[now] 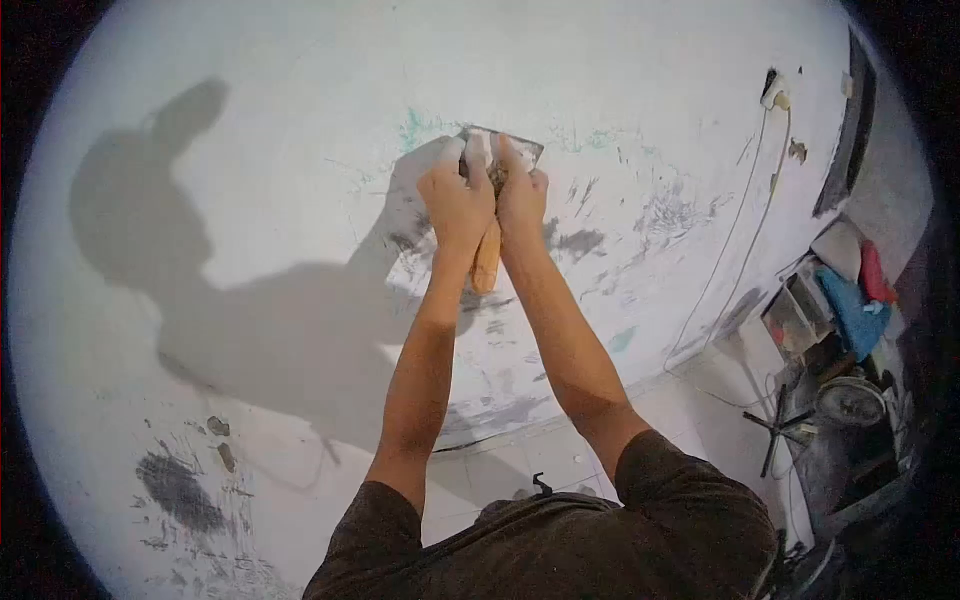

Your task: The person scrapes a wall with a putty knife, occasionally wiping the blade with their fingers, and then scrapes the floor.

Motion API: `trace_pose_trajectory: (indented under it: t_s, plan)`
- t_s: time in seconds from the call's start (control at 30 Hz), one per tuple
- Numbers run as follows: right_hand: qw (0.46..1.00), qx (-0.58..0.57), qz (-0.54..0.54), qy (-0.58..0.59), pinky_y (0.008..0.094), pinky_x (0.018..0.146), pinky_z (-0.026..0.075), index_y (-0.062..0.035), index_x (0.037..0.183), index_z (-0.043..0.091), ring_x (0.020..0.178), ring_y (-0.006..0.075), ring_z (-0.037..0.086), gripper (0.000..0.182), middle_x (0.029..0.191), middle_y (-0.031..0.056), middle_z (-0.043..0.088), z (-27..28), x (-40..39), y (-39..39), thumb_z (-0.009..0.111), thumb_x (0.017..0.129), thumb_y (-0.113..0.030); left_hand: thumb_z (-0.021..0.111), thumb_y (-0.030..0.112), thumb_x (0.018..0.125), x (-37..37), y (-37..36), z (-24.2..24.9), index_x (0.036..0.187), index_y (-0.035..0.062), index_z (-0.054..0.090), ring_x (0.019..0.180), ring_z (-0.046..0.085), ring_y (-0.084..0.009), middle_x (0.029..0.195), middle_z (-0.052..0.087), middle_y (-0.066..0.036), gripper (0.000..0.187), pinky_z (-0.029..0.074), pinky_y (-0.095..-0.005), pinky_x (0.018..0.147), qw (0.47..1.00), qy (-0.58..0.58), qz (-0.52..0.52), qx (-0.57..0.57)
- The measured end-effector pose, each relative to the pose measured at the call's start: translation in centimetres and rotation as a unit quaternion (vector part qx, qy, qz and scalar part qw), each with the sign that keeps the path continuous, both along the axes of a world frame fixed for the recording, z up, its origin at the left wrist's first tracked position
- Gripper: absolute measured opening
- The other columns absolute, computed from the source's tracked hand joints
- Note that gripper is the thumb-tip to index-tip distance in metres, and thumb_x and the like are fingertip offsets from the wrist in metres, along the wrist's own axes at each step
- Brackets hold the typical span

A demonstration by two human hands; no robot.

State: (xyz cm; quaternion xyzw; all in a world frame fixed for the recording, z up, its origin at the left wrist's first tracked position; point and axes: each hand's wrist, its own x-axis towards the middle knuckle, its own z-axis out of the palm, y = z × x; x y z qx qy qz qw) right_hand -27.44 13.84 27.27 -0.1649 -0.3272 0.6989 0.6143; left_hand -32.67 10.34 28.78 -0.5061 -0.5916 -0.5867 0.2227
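Observation:
Both my hands are closed round one scraper, its flat metal blade (528, 148) lying against the white wall (330, 60) beside green paint marks (415, 128). My left hand (458, 205) grips it from the left, fingers up near the blade. Pressed close beside it, my right hand (521, 205) grips from the right. Below the hands the orange-brown handle (486, 262) sticks out between my wrists. Dark scuffs (578, 242) and scraped patches mark the wall around and below the hands.
My shadow (280, 310) falls on the wall at left. A cable (735, 245) hangs from a wall fitting (776, 92) at right. Lower right are a blue cloth (855, 310), a red object (876, 272) and a round fan-like thing (850, 402) on the floor.

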Motion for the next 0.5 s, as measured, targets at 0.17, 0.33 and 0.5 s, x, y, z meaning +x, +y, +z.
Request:
trace_pose_trajectory:
  t_s: [0.17,0.33,0.5]
  plan:
    - [0.997,0.070,0.012,0.002,0.0270,0.045,0.031,-0.0067,0.061,0.054,0.049,0.0067,0.041,0.034,0.055,-0.0030,0.047,-0.9,0.4,0.9,0.067,0.086,-0.027,0.051,0.026,0.093,0.2,0.4,-1.4,0.074,-0.0024,0.053,0.054,0.046,-0.0324,0.061,0.050,-0.018,0.034,0.038,-0.0413,0.056,0.998,0.001,-0.009,0.064]
    - [0.998,0.061,-0.023,0.021,0.0263,0.042,0.027,-0.0088,0.053,0.054,0.047,0.0042,0.035,0.038,0.052,-0.0054,0.045,0.0,-0.8,2.3,0.067,0.085,-0.024,0.052,0.026,0.093,0.9,0.9,-0.4,0.077,-0.0021,0.056,0.057,0.050,-0.0285,0.066,0.055,-0.019,0.032,0.040,-0.0368,0.057,0.995,-0.093,-0.008,0.042]
    - [0.993,0.116,-0.007,-0.037,0.0273,0.041,0.027,-0.0081,0.052,0.051,0.045,0.0053,0.034,0.039,0.050,-0.0049,0.044,-0.5,0.4,2.0,0.066,0.085,-0.022,0.051,0.025,0.093,0.9,1.1,-1.6,0.077,-0.0027,0.056,0.057,0.051,-0.0246,0.064,0.055,-0.016,0.032,0.039,-0.0368,0.055,0.994,-0.078,-0.010,0.082]
